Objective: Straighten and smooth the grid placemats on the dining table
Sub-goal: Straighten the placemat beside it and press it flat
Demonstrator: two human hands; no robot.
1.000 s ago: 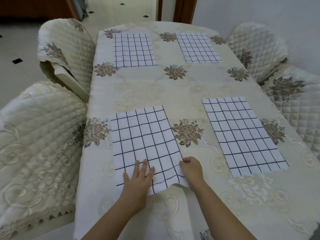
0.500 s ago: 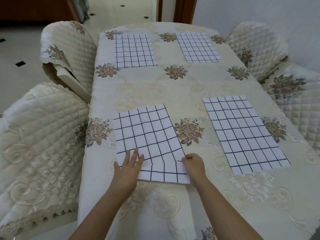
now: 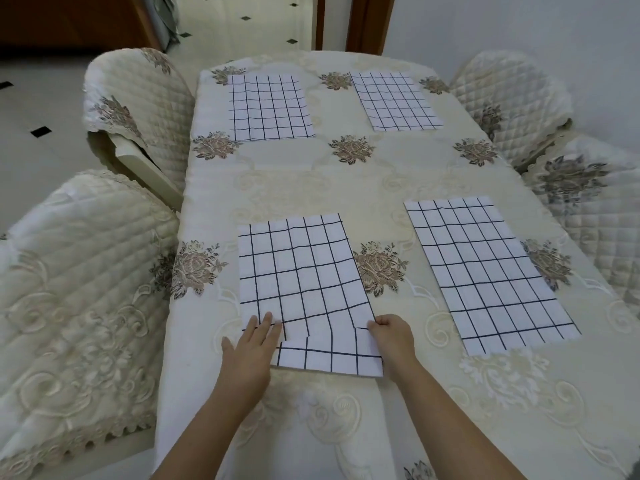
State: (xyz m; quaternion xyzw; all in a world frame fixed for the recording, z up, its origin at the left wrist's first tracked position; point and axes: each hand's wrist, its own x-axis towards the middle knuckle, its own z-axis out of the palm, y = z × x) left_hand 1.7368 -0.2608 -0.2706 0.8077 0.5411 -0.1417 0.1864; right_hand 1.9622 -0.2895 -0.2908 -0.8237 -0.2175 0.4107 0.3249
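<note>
A white grid placemat (image 3: 304, 282) lies near the table's front left, with a crease or fold line across its near end. My left hand (image 3: 251, 351) lies flat with straight fingers on its near left corner. My right hand (image 3: 393, 339) grips the mat's near right edge with curled fingers. A second grid placemat (image 3: 485, 271) lies flat to the right. Two more lie at the far end, the far-left placemat (image 3: 270, 107) and the far-right placemat (image 3: 396, 100).
The dining table (image 3: 311, 181) wears a cream embroidered cloth with brown flower motifs. Quilted cream chairs stand close on the left (image 3: 72, 278), far left (image 3: 138, 102) and right (image 3: 588, 209). A doorway and tiled floor lie beyond the far end.
My left hand slid leftward toward the mat's near left corner. The mat's lifted near end has come down flatter on the table and sits squarer. My right hand keeps its hold on the right edge.
</note>
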